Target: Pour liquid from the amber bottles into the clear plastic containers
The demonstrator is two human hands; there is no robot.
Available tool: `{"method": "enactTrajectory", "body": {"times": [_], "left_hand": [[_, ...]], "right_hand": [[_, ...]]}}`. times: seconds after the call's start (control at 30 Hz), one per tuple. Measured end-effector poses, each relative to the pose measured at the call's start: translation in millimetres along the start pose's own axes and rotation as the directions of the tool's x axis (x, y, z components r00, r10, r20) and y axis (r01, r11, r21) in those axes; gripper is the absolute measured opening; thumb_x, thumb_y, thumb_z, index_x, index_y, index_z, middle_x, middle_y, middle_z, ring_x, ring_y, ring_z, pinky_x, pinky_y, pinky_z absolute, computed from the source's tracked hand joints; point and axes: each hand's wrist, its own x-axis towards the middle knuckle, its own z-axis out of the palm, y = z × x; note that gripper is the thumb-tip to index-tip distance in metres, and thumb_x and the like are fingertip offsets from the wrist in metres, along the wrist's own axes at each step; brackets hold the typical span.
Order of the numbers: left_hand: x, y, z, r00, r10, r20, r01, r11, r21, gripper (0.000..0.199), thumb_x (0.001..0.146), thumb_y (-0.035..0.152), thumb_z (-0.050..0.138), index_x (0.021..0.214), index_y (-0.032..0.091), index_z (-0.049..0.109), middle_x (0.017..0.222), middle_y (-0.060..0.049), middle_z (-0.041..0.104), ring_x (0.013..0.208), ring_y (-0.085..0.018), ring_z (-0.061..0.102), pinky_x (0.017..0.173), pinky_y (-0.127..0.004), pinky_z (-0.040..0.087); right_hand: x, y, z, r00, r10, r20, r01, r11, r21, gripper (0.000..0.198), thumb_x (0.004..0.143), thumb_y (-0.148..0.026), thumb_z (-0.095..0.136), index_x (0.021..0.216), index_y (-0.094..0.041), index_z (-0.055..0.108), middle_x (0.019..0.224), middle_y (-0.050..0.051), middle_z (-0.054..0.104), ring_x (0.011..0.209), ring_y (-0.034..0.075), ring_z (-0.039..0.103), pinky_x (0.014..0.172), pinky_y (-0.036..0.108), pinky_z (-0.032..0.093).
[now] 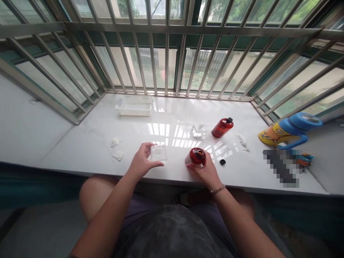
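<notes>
My left hand (145, 158) grips a clear square container (159, 153) by its left side, thumb along the near edge. In my right hand (204, 170) is an uncapped red-brown bottle (197, 156), its open neck facing up toward me. A small black cap (222, 162) lies on the white counter just right of that hand. Behind the bottle stands another clear container (199, 130). Farther right is a second red-brown bottle (222, 127) with its black cap on.
A white perforated basket (134, 107) sits at the back left. Crumpled tissues (115, 142) lie on the left, another tissue (242, 142) on the right. A blue and yellow flask (290, 129) stands at the right, near a blurred-out object (281, 168). Metal window bars (166, 64) border the white counter (88, 143).
</notes>
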Motion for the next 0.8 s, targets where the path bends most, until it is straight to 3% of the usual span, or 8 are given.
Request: {"method": "enactTrajectory", "body": {"times": [0.13,0.2,0.27,0.33,0.4,0.53,0.67,0.8], "left_hand": [[4,-22,6,1.000,-0.022,0.014,0.022,1.000,0.022,0.084,0.058,0.033,0.107,0.122,0.026,0.054,0.151,-0.015,0.065,0.148,-0.037,0.059,0.126,-0.061,0.045],[4,-32,9,0.999,-0.036,0.021,0.036,0.999,0.010,0.083,0.059,0.033,0.106,0.121,0.026,0.053,0.153,-0.016,0.064,0.149,-0.037,0.058,0.127,-0.062,0.044],[5,-39,12,0.999,-0.048,0.025,0.048,0.999,0.001,0.083,0.059,0.032,0.106,0.121,0.025,0.052,0.153,-0.017,0.063,0.149,-0.037,0.059,0.128,-0.063,0.042],[4,-45,14,0.998,-0.051,0.034,0.051,0.999,-0.006,0.082,0.060,0.032,0.106,0.121,0.025,0.051,0.154,-0.017,0.062,0.150,-0.038,0.058,0.128,-0.064,0.042],[4,-49,16,0.998,-0.042,0.049,0.042,0.999,-0.010,0.080,0.062,0.032,0.105,0.121,0.026,0.051,0.156,-0.017,0.061,0.152,-0.037,0.056,0.129,-0.064,0.041],[2,-55,20,0.998,-0.025,0.060,0.025,1.000,-0.005,0.076,0.067,0.033,0.103,0.122,0.026,0.050,0.162,-0.020,0.055,0.158,-0.037,0.049,0.130,-0.065,0.041],[1,-61,22,0.999,-0.020,0.042,0.019,0.999,0.025,0.076,0.068,0.036,0.102,0.123,0.027,0.050,0.163,-0.020,0.055,0.159,-0.037,0.048,0.130,-0.065,0.041],[0,-66,21,1.000,0.018,0.022,-0.020,0.998,0.060,0.076,0.072,0.041,0.100,0.128,0.027,0.050,0.165,-0.020,0.055,0.157,-0.036,0.051,0.131,-0.063,0.040]], "right_hand": [[-9,3,-11,1.000,-0.001,0.019,-0.001,0.997,0.081,0.093,0.076,-0.058,0.094,0.153,-0.027,0.051,0.151,0.014,0.060,0.136,0.033,0.064,0.117,0.055,0.055],[-16,8,-25,0.997,-0.052,-0.055,0.053,0.999,0.015,0.078,0.087,-0.058,0.085,0.152,-0.027,0.053,0.150,0.015,0.060,0.136,0.033,0.063,0.115,0.056,0.055],[-21,15,-43,0.975,-0.112,-0.190,0.079,0.982,-0.169,0.056,0.098,-0.055,0.071,0.144,-0.025,0.060,0.141,0.015,0.065,0.129,0.032,0.065,0.112,0.057,0.055],[-23,22,-61,0.942,-0.159,-0.296,0.030,0.917,-0.397,0.044,0.103,-0.052,0.063,0.136,-0.022,0.064,0.134,0.017,0.068,0.124,0.034,0.065,0.110,0.058,0.052],[-22,29,-77,0.935,-0.142,-0.326,-0.077,0.815,-0.574,0.043,0.103,-0.050,0.061,0.134,-0.021,0.066,0.134,0.018,0.068,0.125,0.037,0.063,0.109,0.059,0.051],[-17,41,-94,0.957,0.012,-0.291,-0.222,0.675,-0.704,0.047,0.101,-0.051,0.061,0.137,-0.021,0.065,0.135,0.019,0.069,0.122,0.040,0.063,0.098,0.054,0.053],[-13,50,-95,0.958,0.094,-0.272,-0.256,0.708,-0.658,0.049,0.097,-0.052,0.063,0.136,-0.023,0.065,0.127,0.015,0.074,0.119,0.038,0.063,0.095,0.052,0.053],[-9,54,-91,0.960,0.076,-0.270,-0.223,0.790,-0.572,0.039,0.094,-0.045,0.062,0.127,-0.023,0.067,0.114,0.013,0.078,0.112,0.038,0.066,0.099,0.057,0.052]]}}
